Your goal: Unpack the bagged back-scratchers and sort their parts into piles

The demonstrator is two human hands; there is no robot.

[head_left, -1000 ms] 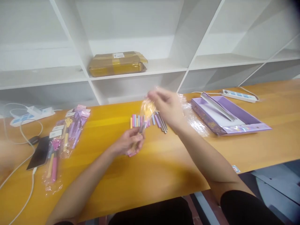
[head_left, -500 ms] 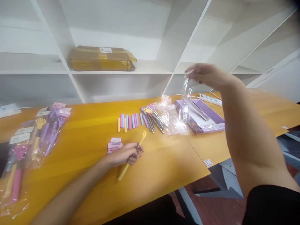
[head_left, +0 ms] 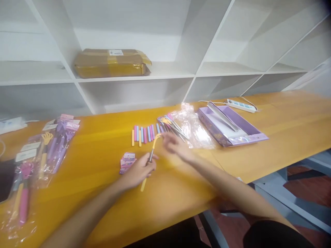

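Note:
My left hand [head_left: 141, 171] is closed round the metal shaft of a back scratcher [head_left: 155, 140] with a yellow claw head and yellow handle. The scratcher tilts up and to the right. My right hand [head_left: 176, 146] is beside the claw head, slightly blurred, fingers apart and loosely curled; I cannot tell whether a fingertip touches it. Behind lie several pink, blue and yellow handle sleeves [head_left: 145, 135] in a row, and a pile of metal-shafted back scratchers [head_left: 172, 124]. A stack of printed cards [head_left: 127, 162] lies left of my left hand.
Clear plastic bags [head_left: 198, 132] lie beside an open purple box [head_left: 248, 139]. Bagged back scratchers [head_left: 43, 151] spread over the table's left side. A power strip [head_left: 241, 105] is at the back right. A taped carton [head_left: 111, 63] sits on the white shelf.
The plastic wrapper came off the yellow back scratcher and my right hand carried it right to the bag pile. That hand has returned, empty, to the claw head. The left hand kept its hold.

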